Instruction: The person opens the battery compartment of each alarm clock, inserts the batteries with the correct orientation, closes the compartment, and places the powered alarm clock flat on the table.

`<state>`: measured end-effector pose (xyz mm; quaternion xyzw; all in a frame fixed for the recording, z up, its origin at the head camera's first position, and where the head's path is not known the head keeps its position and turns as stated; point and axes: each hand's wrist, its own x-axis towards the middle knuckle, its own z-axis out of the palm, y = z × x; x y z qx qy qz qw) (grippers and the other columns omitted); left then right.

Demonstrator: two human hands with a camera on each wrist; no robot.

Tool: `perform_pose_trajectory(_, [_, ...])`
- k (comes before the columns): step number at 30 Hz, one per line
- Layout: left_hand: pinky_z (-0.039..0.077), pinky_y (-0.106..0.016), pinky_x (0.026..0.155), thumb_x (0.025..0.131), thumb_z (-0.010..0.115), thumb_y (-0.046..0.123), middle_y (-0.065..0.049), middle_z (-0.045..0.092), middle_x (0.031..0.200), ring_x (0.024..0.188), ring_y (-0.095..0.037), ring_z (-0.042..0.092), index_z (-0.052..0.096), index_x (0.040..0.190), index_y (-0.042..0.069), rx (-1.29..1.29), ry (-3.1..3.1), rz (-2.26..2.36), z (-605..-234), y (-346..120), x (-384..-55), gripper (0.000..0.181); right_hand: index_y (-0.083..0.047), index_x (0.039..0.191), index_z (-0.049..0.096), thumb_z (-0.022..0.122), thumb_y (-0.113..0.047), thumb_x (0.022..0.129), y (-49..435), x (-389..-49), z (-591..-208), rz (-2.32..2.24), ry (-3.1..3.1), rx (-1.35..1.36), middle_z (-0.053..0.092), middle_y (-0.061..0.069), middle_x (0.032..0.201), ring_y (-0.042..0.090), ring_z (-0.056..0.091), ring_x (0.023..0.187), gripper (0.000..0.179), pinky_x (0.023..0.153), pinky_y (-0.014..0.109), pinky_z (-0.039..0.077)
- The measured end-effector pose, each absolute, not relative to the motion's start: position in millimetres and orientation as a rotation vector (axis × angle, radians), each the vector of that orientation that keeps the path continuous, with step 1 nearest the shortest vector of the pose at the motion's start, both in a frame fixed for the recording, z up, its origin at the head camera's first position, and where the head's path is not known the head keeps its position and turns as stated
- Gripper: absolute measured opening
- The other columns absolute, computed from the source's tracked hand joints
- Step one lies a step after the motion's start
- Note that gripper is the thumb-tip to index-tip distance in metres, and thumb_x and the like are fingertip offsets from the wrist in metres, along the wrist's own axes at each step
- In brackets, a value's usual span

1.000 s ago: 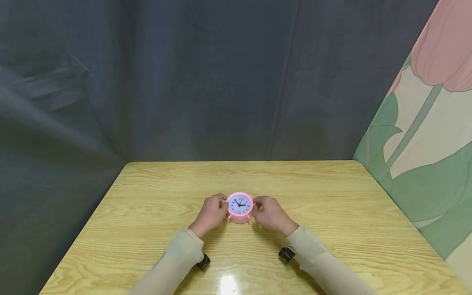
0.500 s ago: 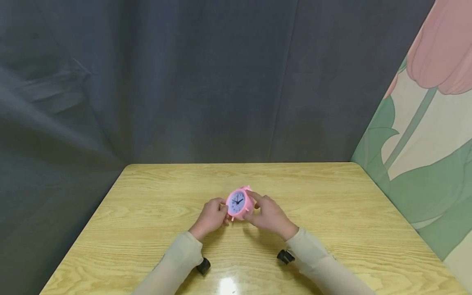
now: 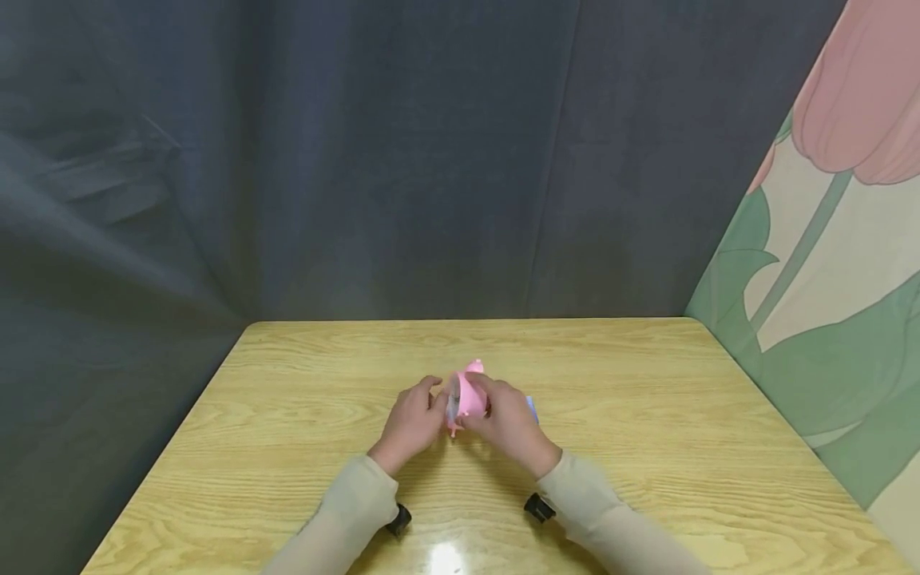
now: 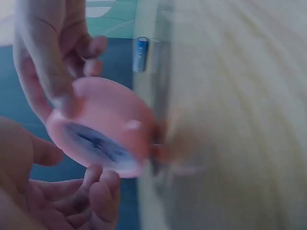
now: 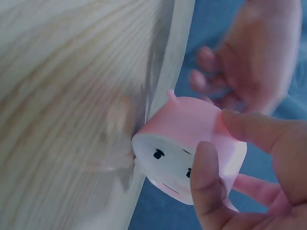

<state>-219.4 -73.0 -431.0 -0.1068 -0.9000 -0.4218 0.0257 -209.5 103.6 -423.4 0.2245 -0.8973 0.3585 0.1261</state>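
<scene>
A pink alarm clock (image 3: 472,397) is turned so that its dial points left, towards my left hand. My right hand (image 3: 512,422) grips it, thumb and fingers on the pink casing, as the right wrist view shows. There, the clock's white back (image 5: 165,165) bears small black printed marks. Relaxed fingers of my left hand (image 3: 415,419) lie close to the dial side; in the left wrist view the dial (image 4: 100,146) is blurred and those fingertips are at its rim. Whether they touch it, I cannot tell.
A blue battery (image 4: 140,55) stands on the wooden table (image 3: 323,367) beyond the clock; in the head view my right hand partly hides it. A dark curtain (image 3: 431,160) hangs behind the table, and a flower-patterned panel (image 3: 826,263) borders its right side.
My hands have turned the clock from facing me to facing left. My right hand has shifted left around the casing, uncovering the battery. My left hand's hold has loosened.
</scene>
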Motion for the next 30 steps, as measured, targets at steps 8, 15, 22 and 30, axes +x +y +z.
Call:
perform_pose_trajectory(8, [0.043,-0.024,0.05,0.099,0.058,0.023,0.001,0.058,0.078,0.054,-0.008,0.048,0.054,0.141,0.001,-0.497,-2.737,-1.172,-417,-63,-208,0.048,0.0,0.132,0.061,0.082,-0.006,0.077,97,-210,-425,0.972,-2.639,0.679,0.054,0.001,0.074,0.009,0.046,0.065,0.06,0.054,0.02,0.042])
perform_pose_trajectory(15, [0.043,-0.023,0.053,0.096,0.064,0.024,0.0,0.06,0.083,0.061,-0.008,0.048,0.057,0.137,-0.001,-0.462,-2.726,-1.106,-420,-64,-207,0.048,0.002,0.135,0.055,0.079,-0.003,0.079,97,-211,-426,1.063,-2.658,0.681,0.059,0.0,0.073,0.008,0.052,0.062,0.062,0.055,0.02,0.046])
perform_pose_trajectory(22, [0.044,-0.024,0.057,0.094,0.069,0.032,-0.005,0.063,0.091,0.065,-0.01,0.05,0.062,0.132,-0.001,-0.424,-2.726,-0.982,-418,-60,-209,0.051,0.0,0.1,0.062,0.08,-0.001,0.079,111,-212,-434,1.198,-2.757,0.592,0.064,-0.002,0.071,0.004,0.056,0.059,0.028,0.054,0.019,0.05])
perform_pose_trajectory(30, [0.039,-0.024,0.052,0.093,0.069,0.037,-0.003,0.057,0.084,0.062,-0.012,0.045,0.068,0.119,-0.001,-0.382,-2.705,-0.979,-420,-64,-212,0.046,-0.01,0.079,0.072,0.078,-0.005,0.084,118,-219,-427,1.1,-2.729,0.829,0.071,-0.002,0.075,0.003,0.06,0.068,0.009,0.062,0.02,0.053])
